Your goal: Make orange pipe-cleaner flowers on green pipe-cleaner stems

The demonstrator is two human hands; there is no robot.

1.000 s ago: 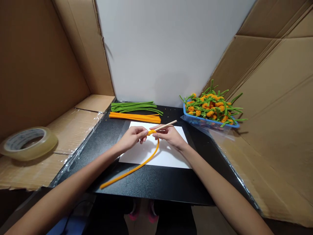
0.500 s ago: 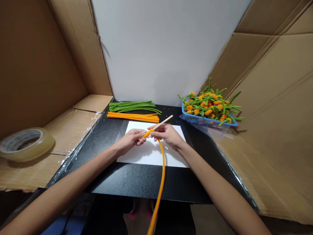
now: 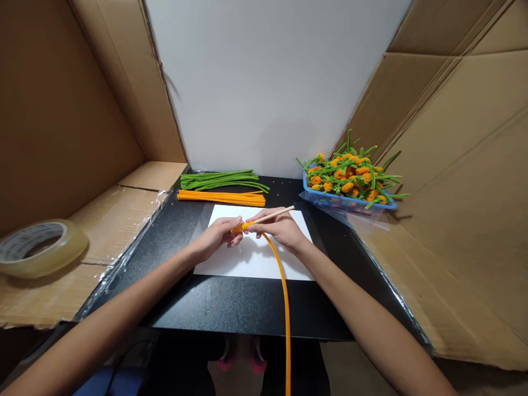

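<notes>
An orange pipe cleaner (image 3: 285, 297) is coiled around one end of a pale wooden stick (image 3: 274, 214), and its loose tail hangs past the table's front edge. My left hand (image 3: 220, 234) is closed, pinching the coiled end between thumb and fingers. With thumb and fingertips, my right hand (image 3: 282, 226) grips the pipe cleaner where it leaves the coil; the stick's bare end points up to the right across this hand. Both hands are over a white sheet of paper (image 3: 256, 267).
Bundles of green pipe cleaners (image 3: 223, 180) and orange pipe cleaners (image 3: 220, 197) lie at the back. A blue basket (image 3: 348, 205) heaped with orange-and-green pieces stands back right. A tape roll (image 3: 53, 256) rests on cardboard at left. Cardboard walls (image 3: 466, 181) flank the black table (image 3: 231, 305).
The stick has tilted flatter, its bare end lower and further right. The pipe cleaner's hanging tail has swung to the right. The whole view has shifted slightly.
</notes>
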